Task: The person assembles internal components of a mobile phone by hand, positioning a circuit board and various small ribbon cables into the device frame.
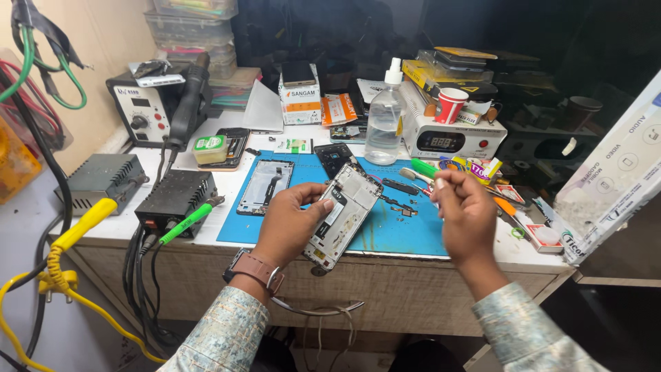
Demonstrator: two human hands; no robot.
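My left hand (289, 224) grips an opened phone body (343, 215), tilted with its bare inner frame facing up, above the front edge of a blue work mat (385, 234). A brown-strapped watch sits on that wrist. My right hand (465, 217) hovers to the right of the phone with fingers curled, pinching something small that I cannot make out. Several small loose phone parts (399, 200) lie on the mat between the hands.
A second phone frame (265, 186) lies on the mat's left. Behind stand a clear spray bottle (384, 117), a white machine with a digital display (447, 138), a red cup (451, 105) and a hot-air station (148, 103). Two black boxes (172, 196) with cables sit left.
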